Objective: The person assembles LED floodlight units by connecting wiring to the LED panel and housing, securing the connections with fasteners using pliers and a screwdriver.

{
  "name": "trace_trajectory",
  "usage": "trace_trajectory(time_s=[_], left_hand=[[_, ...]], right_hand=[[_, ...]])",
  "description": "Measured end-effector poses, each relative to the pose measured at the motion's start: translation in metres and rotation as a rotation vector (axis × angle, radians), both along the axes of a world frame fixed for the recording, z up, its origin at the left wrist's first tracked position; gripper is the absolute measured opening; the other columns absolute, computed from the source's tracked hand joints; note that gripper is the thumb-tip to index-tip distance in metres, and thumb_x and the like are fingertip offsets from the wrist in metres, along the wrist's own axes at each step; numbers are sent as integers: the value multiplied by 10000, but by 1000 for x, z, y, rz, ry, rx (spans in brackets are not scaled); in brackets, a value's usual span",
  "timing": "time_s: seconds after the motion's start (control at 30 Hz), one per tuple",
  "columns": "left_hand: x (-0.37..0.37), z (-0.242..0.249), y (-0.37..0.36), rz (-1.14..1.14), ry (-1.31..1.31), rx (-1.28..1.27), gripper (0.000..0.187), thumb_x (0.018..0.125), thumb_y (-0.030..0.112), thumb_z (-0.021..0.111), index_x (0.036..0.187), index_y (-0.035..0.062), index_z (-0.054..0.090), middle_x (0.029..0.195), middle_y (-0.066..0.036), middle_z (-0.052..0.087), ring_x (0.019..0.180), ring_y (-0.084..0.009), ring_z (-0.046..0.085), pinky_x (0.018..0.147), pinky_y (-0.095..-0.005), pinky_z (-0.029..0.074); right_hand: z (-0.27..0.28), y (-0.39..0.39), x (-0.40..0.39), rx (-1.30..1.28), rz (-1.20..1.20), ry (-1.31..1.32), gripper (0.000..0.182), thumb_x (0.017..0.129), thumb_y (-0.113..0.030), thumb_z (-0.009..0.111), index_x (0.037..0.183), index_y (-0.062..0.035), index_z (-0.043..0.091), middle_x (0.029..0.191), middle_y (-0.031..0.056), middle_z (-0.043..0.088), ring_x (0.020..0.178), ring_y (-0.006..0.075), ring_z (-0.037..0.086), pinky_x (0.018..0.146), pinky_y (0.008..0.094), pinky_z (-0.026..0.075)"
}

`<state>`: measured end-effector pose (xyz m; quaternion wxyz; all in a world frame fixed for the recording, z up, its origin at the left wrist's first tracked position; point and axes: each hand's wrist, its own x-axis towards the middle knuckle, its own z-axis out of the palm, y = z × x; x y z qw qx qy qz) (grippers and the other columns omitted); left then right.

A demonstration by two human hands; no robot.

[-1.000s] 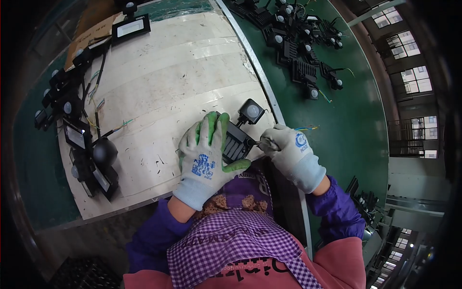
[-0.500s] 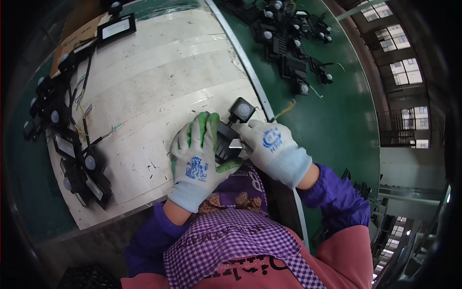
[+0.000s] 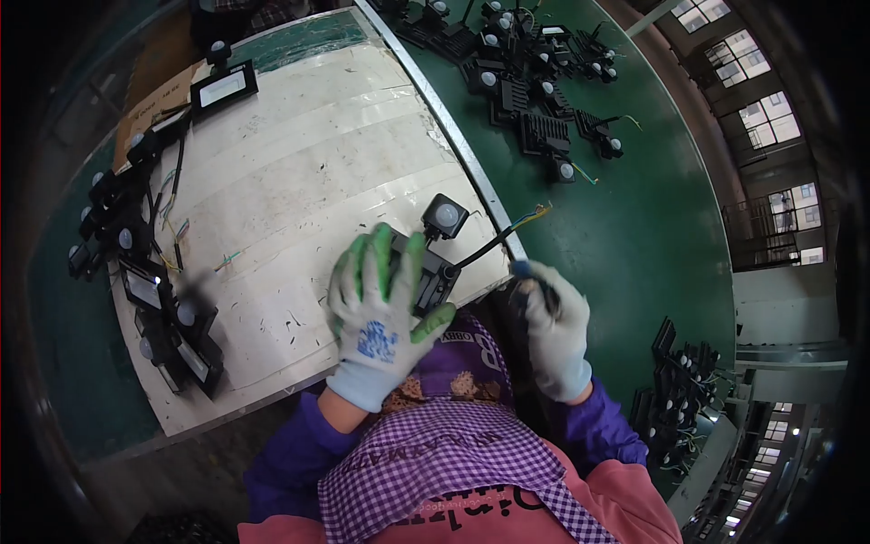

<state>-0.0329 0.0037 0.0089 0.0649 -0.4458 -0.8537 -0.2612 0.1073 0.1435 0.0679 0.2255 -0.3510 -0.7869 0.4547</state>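
Observation:
A black floodlight [image 3: 437, 279] with ribbed housing lies on the white board near its front edge. Its square sensor head [image 3: 446, 216] with a pale dome points up, and a black cable [image 3: 489, 245] with coloured wire ends runs right over the metal strip. My left hand [image 3: 376, 290], in a white and green glove, lies over the light's left side with its fingers spread. Off the board's right corner, my right hand [image 3: 553, 313], gloved too, is wrapped round a dark tool [image 3: 524, 270] with a blue end, partly hidden by the fingers.
More sensor lights [image 3: 136, 281] with wires line the board's left side, and one floodlight [image 3: 224, 89] lies at its top left. Beyond the metal strip [image 3: 453, 136], the green table [image 3: 625, 236] bears a pile of lights [image 3: 544, 131] and another cluster [image 3: 680, 394] lower right.
My right hand has left the light, moved right and down, and now has a dark tool in it. The light's cable shows more fully. The camera view has shifted slightly.

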Motion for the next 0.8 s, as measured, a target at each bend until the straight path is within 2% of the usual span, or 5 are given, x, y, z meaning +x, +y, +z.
trace_trajectory(time_s=[0.17, 0.47, 0.63, 0.73, 0.8], left_hand=[[20, -6, 8, -81, 83, -52, 568, 837, 453, 605, 1334, 188, 534, 1439, -151, 369, 1297, -378, 326, 1055, -537, 277], [11, 4, 11, -95, -69, 24, 498, 729, 296, 693, 1195, 141, 611, 1365, -101, 458, 1194, -339, 433, 990, -478, 362], [2, 5, 25, -118, -298, 195, 418, 721, 189, 711, 1111, 66, 624, 1151, -118, 584, 1035, -326, 528, 893, -422, 435], [0, 5, 29, -140, -315, 242, 338, 750, 174, 705, 1056, 45, 643, 1077, -132, 619, 988, -330, 554, 880, -417, 446], [0, 0, 29, -147, -304, 241, 358, 741, 175, 707, 1066, 43, 637, 1101, -133, 613, 1008, -335, 550, 890, -432, 441]], right_hand=[[-13, 10, -23, -581, 53, 218, 355, 949, -115, 518, 1276, 20, 542, 817, -15, 547, 703, 63, 504, 636, 206, 424], [-36, 3, -46, 65, 287, 29, 198, 842, -53, 637, 1040, -34, 643, 809, 130, 637, 733, 227, 635, 663, 327, 491], [-2, 8, -53, -104, 270, -38, 253, 840, -61, 650, 1092, -39, 635, 857, 143, 657, 782, 239, 657, 685, 321, 503], [12, 15, -53, 156, 316, 62, 266, 836, -59, 657, 1099, -33, 630, 876, 138, 670, 802, 238, 661, 702, 327, 508], [15, 18, -57, -169, 274, 127, 218, 878, -129, 642, 1068, -22, 640, 809, 81, 665, 698, 154, 629, 623, 266, 491]])
